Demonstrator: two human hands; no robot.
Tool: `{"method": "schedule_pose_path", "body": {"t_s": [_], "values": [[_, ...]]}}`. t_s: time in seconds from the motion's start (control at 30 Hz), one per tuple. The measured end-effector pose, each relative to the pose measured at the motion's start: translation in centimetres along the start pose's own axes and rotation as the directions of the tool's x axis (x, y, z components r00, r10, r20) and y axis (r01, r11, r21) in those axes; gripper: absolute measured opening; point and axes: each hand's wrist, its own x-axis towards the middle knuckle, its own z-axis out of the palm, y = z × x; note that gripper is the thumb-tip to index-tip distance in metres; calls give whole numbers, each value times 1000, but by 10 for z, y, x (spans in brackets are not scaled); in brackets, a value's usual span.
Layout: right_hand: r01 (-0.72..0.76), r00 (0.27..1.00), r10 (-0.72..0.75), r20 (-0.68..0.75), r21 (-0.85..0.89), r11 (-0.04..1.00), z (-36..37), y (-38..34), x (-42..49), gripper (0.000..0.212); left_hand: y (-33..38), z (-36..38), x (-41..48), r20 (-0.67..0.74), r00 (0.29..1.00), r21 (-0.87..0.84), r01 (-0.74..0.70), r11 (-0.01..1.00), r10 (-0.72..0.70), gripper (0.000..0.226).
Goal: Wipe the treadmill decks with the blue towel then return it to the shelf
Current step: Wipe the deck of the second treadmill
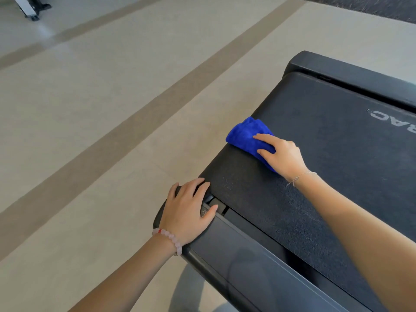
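Now, press the right hand (283,156) flat on the blue towel (245,137), fingers (263,138) straight and laid on top, not curled round it, with the cloth bunched at the left edge of the treadmill deck (333,167). Sweep inward across the belt in long overlapping strokes with even pressure, to avoid slipping off the edge. Brace with the left hand (189,210), resting open on the frame corner (193,251) and holding nothing.

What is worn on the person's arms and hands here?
No sleeves or gloves show. At the left hand, a bead bracelet of pale pink round beads with one red; at the right hand, a thin silver chain bracelet.
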Motion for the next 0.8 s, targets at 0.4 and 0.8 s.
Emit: {"method": "schedule_pose_path", "body": {"t_s": [0.4, 0.8], "values": [[301, 947, -301, 113, 19, 953, 49, -36, -70, 40, 1, -8, -24, -80, 993, -27, 83, 996, -85, 59], [65, 998, -67, -7, -160, 985, -2, 16, 33, 39, 1, -6, -16, 7, 1000, 63, -5, 998, 4, 56]]}}
